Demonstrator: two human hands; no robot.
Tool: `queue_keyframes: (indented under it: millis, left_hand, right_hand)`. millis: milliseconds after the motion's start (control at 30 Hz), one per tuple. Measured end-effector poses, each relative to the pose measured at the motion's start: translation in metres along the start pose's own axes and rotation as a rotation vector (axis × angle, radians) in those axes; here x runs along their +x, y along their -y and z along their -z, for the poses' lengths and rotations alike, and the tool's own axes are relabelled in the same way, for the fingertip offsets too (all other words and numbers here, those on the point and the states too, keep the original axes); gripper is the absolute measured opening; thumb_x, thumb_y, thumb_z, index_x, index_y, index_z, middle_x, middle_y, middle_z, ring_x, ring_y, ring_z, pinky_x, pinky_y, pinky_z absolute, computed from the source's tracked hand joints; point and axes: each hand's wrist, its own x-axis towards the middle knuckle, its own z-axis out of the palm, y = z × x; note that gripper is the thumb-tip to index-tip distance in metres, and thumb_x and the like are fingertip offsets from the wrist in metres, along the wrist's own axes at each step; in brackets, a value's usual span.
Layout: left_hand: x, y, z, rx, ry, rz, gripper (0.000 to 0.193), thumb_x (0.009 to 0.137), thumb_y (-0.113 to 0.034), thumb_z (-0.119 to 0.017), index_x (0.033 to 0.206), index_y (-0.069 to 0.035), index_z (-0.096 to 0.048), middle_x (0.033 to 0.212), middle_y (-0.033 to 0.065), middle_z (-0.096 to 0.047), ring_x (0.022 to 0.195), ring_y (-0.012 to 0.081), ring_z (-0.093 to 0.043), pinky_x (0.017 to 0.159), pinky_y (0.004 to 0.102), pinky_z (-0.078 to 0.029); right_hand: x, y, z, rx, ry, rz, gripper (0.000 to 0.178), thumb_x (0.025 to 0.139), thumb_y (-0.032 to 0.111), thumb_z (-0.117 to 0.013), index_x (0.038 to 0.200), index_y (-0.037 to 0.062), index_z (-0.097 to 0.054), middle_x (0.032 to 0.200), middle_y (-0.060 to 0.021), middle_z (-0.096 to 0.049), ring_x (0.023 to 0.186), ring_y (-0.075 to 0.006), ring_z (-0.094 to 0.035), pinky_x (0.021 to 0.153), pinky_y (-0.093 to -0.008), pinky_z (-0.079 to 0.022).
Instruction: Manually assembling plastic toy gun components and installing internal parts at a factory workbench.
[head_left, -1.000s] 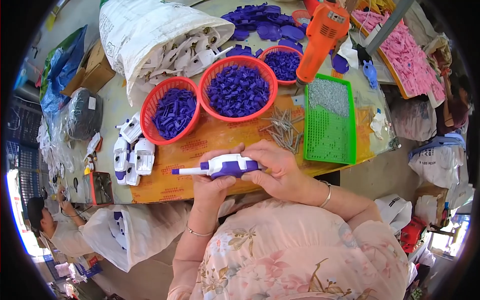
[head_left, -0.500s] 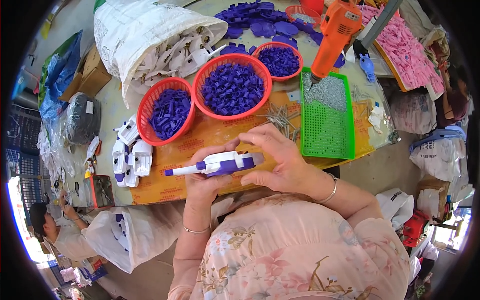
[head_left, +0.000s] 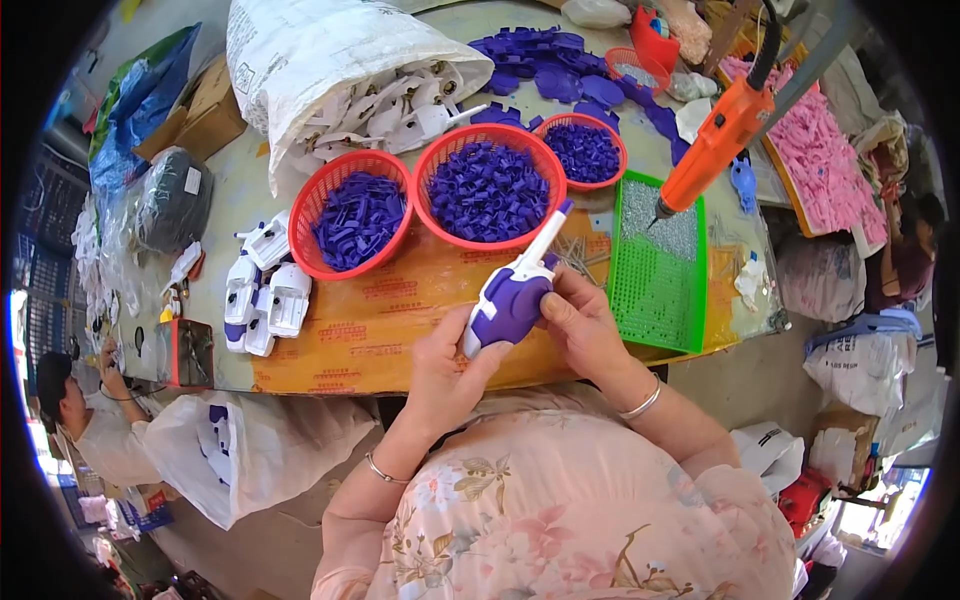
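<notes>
A white and purple plastic housing (head_left: 513, 303) with a rounded purple body and a long white spout tipped in purple is held over the near edge of the table. My left hand (head_left: 446, 372) is closed around its lower left end, thumb lying along the purple side. My right hand (head_left: 582, 325) grips its right side, thumb and fingers pressed near the base of the spout. The spout slants up and to the right, close to the middle red basket. Several similar white and purple housings (head_left: 290, 300) lie grouped on the table to the left.
Red baskets (head_left: 310, 262) of small purple parts stand behind my hands. A green tray (head_left: 697, 330) of screws is at right, an orange electric screwdriver (head_left: 715, 150) hanging over it. A white sack (head_left: 330, 60) spills white parts. Another person (head_left: 85, 400) sits at far left.
The housing has turned from lying level with its spout leftward to pointing up and right, purple face showing. My right hand has closed on it. The view has shifted slightly.
</notes>
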Motion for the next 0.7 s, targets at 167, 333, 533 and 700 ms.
queue_keyframes:
  millis: [167, 333, 533, 700]
  left_hand:
    - [0.004, -0.010, -0.003, 0.230, -0.070, -0.225, 0.029, 0.075, -0.001, -0.066, 0.102, 0.000, -0.058, 0.083, 0.0124, -0.057, 0.069, 0.0189, -0.055, 0.064, 0.0262, -0.044]
    - [0.001, -0.010, 0.001, 0.352, -0.034, -0.325, 0.032, 0.071, 0.001, -0.066, 0.103, 0.002, -0.058, 0.088, 0.0160, -0.059, 0.073, 0.0273, -0.056, 0.064, 0.0307, -0.046]
    - [0.002, -0.012, 0.002, 0.368, 0.018, -0.344, 0.038, 0.071, 0.001, -0.067, 0.106, 0.004, -0.054, 0.095, 0.0210, -0.058, 0.082, 0.0365, -0.059, 0.068, 0.0361, -0.050]
    - [-0.002, 0.000, -0.002, -0.007, 0.005, -0.120, 0.041, 0.073, 0.004, -0.066, 0.112, 0.004, -0.054, 0.101, 0.0136, -0.057, 0.093, 0.0222, -0.057, 0.077, 0.0285, -0.048]
  right_hand:
    - [0.001, 0.008, 0.000, -0.126, 0.042, -0.003, 0.062, 0.075, 0.029, -0.076, 0.124, 0.0012, -0.049, 0.110, -0.0058, -0.059, 0.101, -0.0158, -0.056, 0.089, -0.0322, -0.046]
    - [-0.001, 0.001, -0.001, -0.075, -0.027, 0.007, 0.050, 0.068, 0.024, -0.082, 0.106, 0.0008, -0.060, 0.097, -0.0052, -0.063, 0.089, -0.0145, -0.060, 0.079, -0.0294, -0.049]
    - [-0.006, 0.005, -0.008, -0.131, -0.019, 0.084, 0.032, 0.076, 0.010, -0.074, 0.104, 0.0012, -0.060, 0.097, -0.0043, -0.064, 0.086, -0.0114, -0.059, 0.080, -0.0275, -0.049]
    - [-0.007, 0.004, -0.012, -0.184, -0.053, 0.164, 0.029, 0.079, 0.009, -0.071, 0.104, 0.0011, -0.060, 0.096, -0.0037, -0.063, 0.087, -0.0112, -0.058, 0.081, -0.0267, -0.048]
